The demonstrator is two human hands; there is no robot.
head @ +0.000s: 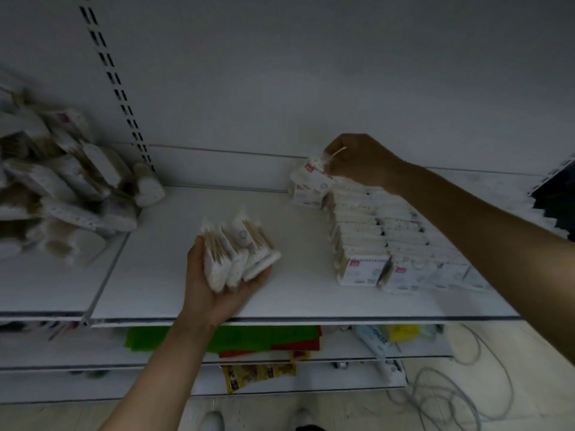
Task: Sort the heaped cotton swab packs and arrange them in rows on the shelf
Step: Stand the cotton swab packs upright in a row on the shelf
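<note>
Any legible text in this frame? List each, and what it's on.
No text reads cleanly.
Front packs of the rows: pink logo patch, small print, too blurred.
Pack in the right hand: pink patch, unreadable.
Blue-white packet below the shelf: dark letters, possibly "ZERO", unsure.
Yellow-brown packets lower down: print too small.

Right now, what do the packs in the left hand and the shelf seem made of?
Packs: probably thin clear plastic film; tan sticks and white tips show through. Shelf: likely white-painted sheet metal, matte; thin edge, slotted upright.
</note>
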